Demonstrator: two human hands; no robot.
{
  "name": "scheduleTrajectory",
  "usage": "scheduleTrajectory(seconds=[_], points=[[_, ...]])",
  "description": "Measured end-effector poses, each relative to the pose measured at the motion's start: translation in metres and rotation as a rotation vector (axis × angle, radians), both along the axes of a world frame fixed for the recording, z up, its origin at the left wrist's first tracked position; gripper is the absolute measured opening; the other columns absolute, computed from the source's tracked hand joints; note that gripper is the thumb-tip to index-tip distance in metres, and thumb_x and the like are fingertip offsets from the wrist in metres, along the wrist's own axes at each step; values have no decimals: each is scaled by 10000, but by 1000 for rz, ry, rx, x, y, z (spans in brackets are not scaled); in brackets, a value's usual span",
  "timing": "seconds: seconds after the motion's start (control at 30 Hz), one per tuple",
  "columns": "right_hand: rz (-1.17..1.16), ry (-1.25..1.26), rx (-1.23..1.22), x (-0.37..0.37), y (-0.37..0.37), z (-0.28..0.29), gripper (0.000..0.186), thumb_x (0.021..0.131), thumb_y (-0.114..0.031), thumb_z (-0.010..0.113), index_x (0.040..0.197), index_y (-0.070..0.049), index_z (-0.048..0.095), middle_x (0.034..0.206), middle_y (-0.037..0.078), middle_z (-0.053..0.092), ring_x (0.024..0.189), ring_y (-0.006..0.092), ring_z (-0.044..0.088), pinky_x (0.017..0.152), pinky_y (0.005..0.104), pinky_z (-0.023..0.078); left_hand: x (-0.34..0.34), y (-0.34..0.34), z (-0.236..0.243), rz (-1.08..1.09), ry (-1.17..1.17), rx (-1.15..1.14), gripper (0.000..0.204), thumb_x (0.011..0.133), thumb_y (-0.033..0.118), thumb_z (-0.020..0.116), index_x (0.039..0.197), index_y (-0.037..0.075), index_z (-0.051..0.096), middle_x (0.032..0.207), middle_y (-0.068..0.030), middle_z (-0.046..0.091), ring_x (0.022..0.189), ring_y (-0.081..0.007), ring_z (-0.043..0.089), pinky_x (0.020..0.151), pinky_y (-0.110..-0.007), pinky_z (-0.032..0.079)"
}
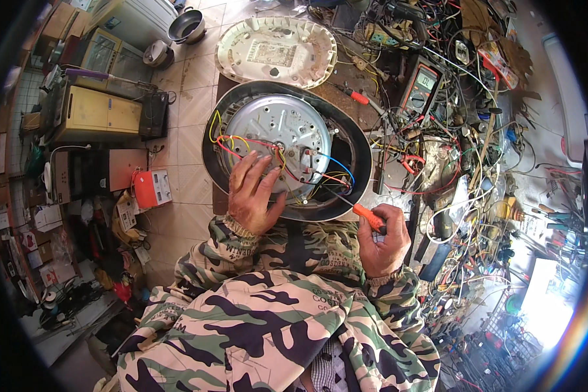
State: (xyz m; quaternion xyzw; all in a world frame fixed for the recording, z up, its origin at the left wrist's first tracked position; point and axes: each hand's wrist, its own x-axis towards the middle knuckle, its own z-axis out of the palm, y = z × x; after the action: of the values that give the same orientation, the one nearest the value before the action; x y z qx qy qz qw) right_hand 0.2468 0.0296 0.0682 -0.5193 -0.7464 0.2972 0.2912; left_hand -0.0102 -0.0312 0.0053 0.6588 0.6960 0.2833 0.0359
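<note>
An oval dark appliance housing (213, 153), perhaps a cooker turned bottom up, lies before me. Inside it sits a round silver metal plate (245, 117) with red, yellow and blue wires crossing it. My left hand (251, 193) rests over the near left part of the plate and wires, fingers stretched out, holding nothing I can see. Off the housing's near right edge, my right hand (384, 245) is closed round the orange handle of a screwdriver (367, 215). Its thin shaft points up and left into the housing, among the wires; where the tip ends is hard to make out.
Beyond the housing lies a dirty white oval cover (242, 49). To the right are a multimeter (419, 88), a red-handled tool (358, 97), red-handled pliers (411, 163) and heaped cables. A red and white box (152, 189) and yellow cabinet (98, 111) stand left on the tiled floor.
</note>
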Motion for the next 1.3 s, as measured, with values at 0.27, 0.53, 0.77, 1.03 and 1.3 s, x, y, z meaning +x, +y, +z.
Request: scheduleTrajectory(seconds=[0.27, 0.53, 0.77, 1.03, 1.3], points=[[-28, 15, -17, 0, -2, 1, 273, 816, 6, 739, 1045, -5, 590, 972, 163, 622, 800, 344, 648, 714, 372, 532, 0, 1, 1, -6, -6, 1, 536, 684, 90, 802, 1200, 58, 659, 1348, -156, 587, 1374, -404, 439, 1125, -524, 384], [5, 17, -9, 5, -10, -3, 289, 789, 25, 750, 1043, -21, 618, 1015, 166, 632, 830, 338, 662, 731, 381, 545, 1, 2, 2, -5, -11, 2, 539, 674, 77, 803, 1192, 50, 657, 1334, -158, 593, 1364, -408, 447, 1124, -522, 386], [132, -313, -4, 12, -28, 9, 370, 785, -1, 745, 1134, -33, 628, 1043, 167, 640, 824, 337, 673, 674, 379, 560, 2, 2, 4, -20, -28, 15, 551, 662, 61, 807, 1190, 53, 648, 1324, -162, 595, 1344, -423, 465, 1108, -527, 396], [213, -230, 172, 7, -17, 1, 444, 831, -168, 798, 1190, -6, 591, 804, 97, 600, 627, 291, 640, 512, 382, 512, 1, 2, 2, -27, -18, 38, 544, 675, 62, 795, 1197, 50, 643, 1322, -169, 595, 1337, -431, 469, 1105, -539, 393], [172, -212, 126, 0, -17, 7, 394, 831, -136, 776, 1174, -20, 618, 901, 127, 609, 681, 321, 654, 555, 398, 532, 2, 1, 3, -27, -12, 36, 526, 678, 63, 795, 1183, 36, 651, 1311, -173, 602, 1332, -429, 473, 1102, -537, 398]])
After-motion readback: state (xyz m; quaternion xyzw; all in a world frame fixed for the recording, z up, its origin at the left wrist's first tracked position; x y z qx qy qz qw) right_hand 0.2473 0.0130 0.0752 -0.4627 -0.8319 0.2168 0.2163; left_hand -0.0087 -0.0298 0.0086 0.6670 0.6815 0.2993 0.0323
